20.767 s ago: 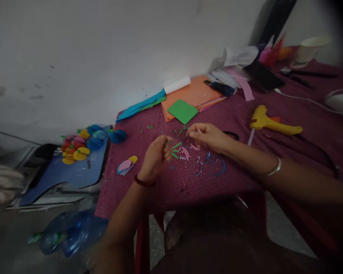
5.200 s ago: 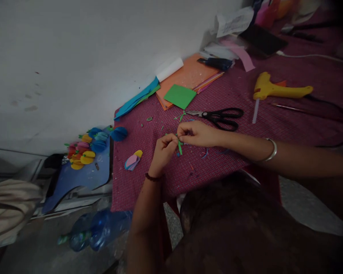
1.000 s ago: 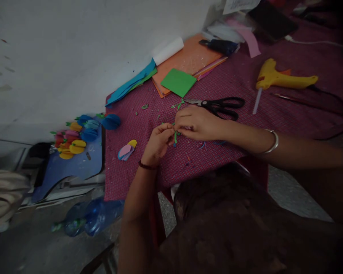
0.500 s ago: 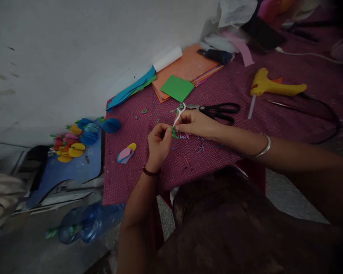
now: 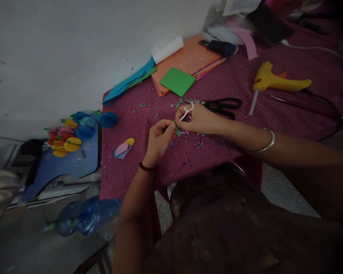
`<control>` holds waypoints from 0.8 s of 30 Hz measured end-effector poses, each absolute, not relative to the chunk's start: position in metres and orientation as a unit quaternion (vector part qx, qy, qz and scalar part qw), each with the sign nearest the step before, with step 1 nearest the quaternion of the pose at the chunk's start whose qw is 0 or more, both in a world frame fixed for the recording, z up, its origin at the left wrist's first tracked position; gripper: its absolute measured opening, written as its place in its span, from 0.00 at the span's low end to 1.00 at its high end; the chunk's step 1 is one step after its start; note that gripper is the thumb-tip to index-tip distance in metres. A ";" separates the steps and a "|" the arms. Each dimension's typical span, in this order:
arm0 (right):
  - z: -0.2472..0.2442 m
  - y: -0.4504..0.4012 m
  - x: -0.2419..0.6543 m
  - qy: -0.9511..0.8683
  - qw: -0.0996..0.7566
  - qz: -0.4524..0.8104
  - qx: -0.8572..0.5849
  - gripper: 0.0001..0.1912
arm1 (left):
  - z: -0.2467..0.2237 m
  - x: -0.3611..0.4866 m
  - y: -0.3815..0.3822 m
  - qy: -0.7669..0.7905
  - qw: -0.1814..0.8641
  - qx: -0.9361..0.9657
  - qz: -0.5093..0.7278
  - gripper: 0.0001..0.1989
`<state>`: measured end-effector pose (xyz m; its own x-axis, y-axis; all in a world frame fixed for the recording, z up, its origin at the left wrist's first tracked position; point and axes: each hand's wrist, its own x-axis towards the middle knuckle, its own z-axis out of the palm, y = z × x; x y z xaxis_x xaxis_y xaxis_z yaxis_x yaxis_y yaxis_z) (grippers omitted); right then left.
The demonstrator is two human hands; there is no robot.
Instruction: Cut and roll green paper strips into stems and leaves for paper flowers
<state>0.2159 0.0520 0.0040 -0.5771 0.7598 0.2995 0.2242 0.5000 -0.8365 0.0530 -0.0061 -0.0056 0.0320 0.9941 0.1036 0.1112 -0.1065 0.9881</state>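
My left hand (image 5: 159,140) is closed in a pinch on a small green paper piece (image 5: 177,131), thumb against fingertips. Right beside it, my right hand (image 5: 203,120) pinches a slim white piece with a curved, forked end (image 5: 186,111); its exact kind is unclear. The fingertips of both hands nearly meet over the green piece and partly hide it. Black-handled scissors (image 5: 223,103) lie just beyond my right hand. Green and coloured paper scraps (image 5: 200,141) are scattered beneath and around the hands on the checked red cloth (image 5: 137,167).
A green paper square (image 5: 177,81) rests against orange sheets (image 5: 198,57). On the right lies a yellow glue gun (image 5: 286,81) with its cord. Cut paper ovals (image 5: 124,148) lie at left, near colourful paper ornaments (image 5: 71,144) on a blue board. Large plastic bottles (image 5: 88,217) stand below.
The white piece in my right hand has tilted further to the right, lying closer across the fingers. Both hands remain together at the green piece. The whole view has shifted slightly.
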 end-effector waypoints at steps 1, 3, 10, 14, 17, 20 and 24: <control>0.004 0.052 0.216 -0.816 0.343 0.353 -0.303 0.03 | -0.006 0.052 -0.006 0.490 0.489 0.535 0.485 0.11; 0.005 0.052 0.217 -0.852 0.346 0.276 -0.278 0.04 | -0.006 0.051 -0.005 0.483 0.558 0.489 0.466 0.12; -0.001 0.051 0.219 -0.896 0.356 0.169 -0.204 0.04 | 0.001 0.046 -0.003 0.475 0.621 0.466 0.416 0.11; -0.002 0.050 0.218 -0.897 0.358 0.152 -0.209 0.04 | 0.000 0.046 -0.003 0.471 0.608 0.488 0.412 0.12; -0.001 0.050 0.218 -0.902 0.353 0.136 -0.206 0.05 | -0.001 0.045 -0.003 0.454 0.622 0.483 0.417 0.13; 0.003 0.048 0.219 -0.911 0.344 0.112 -0.198 0.05 | -0.001 0.044 -0.004 0.438 0.654 0.455 0.416 0.12; 0.005 0.046 0.222 -0.928 0.325 0.071 -0.169 0.06 | -0.003 0.044 -0.003 0.426 0.674 0.441 0.411 0.11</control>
<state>0.2217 0.0464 0.0053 -0.7324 0.3589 0.5786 0.2666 0.9331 -0.2413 0.0440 -0.0031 -0.0031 0.2977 0.9309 -0.2117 -0.1782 0.2721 0.9456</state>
